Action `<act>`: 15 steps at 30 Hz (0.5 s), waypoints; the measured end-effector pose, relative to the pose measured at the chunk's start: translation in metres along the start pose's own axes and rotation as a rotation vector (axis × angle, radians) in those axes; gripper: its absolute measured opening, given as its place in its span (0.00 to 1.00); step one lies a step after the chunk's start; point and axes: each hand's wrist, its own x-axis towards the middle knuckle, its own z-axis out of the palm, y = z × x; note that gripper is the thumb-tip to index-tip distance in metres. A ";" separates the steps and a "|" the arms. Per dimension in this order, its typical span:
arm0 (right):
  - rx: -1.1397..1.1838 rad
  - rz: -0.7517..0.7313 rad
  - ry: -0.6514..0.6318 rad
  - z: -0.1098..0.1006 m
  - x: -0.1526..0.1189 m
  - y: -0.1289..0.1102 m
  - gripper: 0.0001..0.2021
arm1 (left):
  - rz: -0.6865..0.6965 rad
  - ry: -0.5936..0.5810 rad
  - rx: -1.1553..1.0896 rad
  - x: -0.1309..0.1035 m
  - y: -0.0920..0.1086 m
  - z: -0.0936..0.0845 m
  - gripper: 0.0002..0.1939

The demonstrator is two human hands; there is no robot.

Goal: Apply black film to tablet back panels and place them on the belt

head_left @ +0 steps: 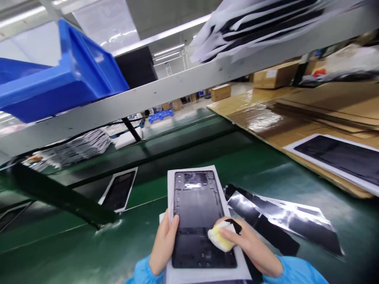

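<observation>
A black rectangular panel [198, 213] with small molded details lies on a white sheet [171, 181] in front of me. Along the panel's lower left edge is my left hand [166, 238], its thumb on the rim and its other fingers mostly hidden at the side. My right hand [245, 240] is closed on a white and yellow pad [221, 236], which is over the panel's lower right part. A small black piece shows by the right fingers. Beside the panel on the right are glossy black and silver strips [284, 217].
The green table [133, 244] carries another black panel [120, 191] at left, near a dark slanted post [59, 197]. Cardboard [251, 118] at right holds a similar panel [340, 157]. A grey rail [177, 86] crosses above, with a blue bin [65, 79] and stacked sheets [260, 27].
</observation>
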 end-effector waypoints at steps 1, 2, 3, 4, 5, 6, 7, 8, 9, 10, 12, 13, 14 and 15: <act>0.048 -0.014 0.017 -0.004 0.000 0.002 0.18 | 0.035 -0.003 0.035 0.005 0.004 -0.005 0.32; 0.100 -0.029 0.054 -0.008 0.000 0.005 0.19 | 0.078 -0.007 0.074 0.010 0.010 -0.010 0.31; 0.149 -0.045 0.111 -0.013 0.001 0.009 0.20 | 0.128 -0.014 0.121 0.016 0.018 -0.015 0.30; 0.190 -0.062 0.180 -0.017 0.002 0.014 0.21 | 0.187 -0.022 0.175 0.023 0.028 -0.019 0.28; 0.216 -0.083 0.251 -0.020 0.003 0.020 0.23 | 0.251 -0.032 0.237 0.031 0.040 -0.022 0.27; 0.216 -0.111 0.313 -0.023 0.004 0.026 0.23 | 0.316 -0.046 0.309 0.039 0.054 -0.024 0.26; 0.192 -0.147 0.364 -0.024 0.006 0.031 0.23 | 0.379 -0.064 0.388 0.048 0.069 -0.024 0.25; 0.152 -0.185 0.403 -0.024 0.007 0.037 0.22 | 0.433 -0.089 0.472 0.056 0.085 -0.022 0.25; 0.099 -0.220 0.427 -0.024 0.009 0.041 0.22 | 0.478 -0.126 0.560 0.065 0.101 -0.018 0.25; 0.042 -0.249 0.439 -0.023 0.011 0.045 0.22 | 0.518 -0.166 0.646 0.073 0.117 -0.012 0.25; -0.056 -0.285 0.442 -0.020 0.014 0.049 0.23 | 0.591 -0.257 0.823 0.088 0.146 0.005 0.25; -0.087 -0.298 0.438 -0.020 0.016 0.051 0.23 | 0.624 -0.300 0.920 0.094 0.159 0.015 0.25; -0.109 -0.312 0.431 -0.019 0.017 0.052 0.24 | 0.653 -0.341 1.022 0.099 0.170 0.025 0.25; -0.121 -0.329 0.427 -0.019 0.018 0.052 0.24 | 0.678 -0.378 1.123 0.103 0.179 0.036 0.25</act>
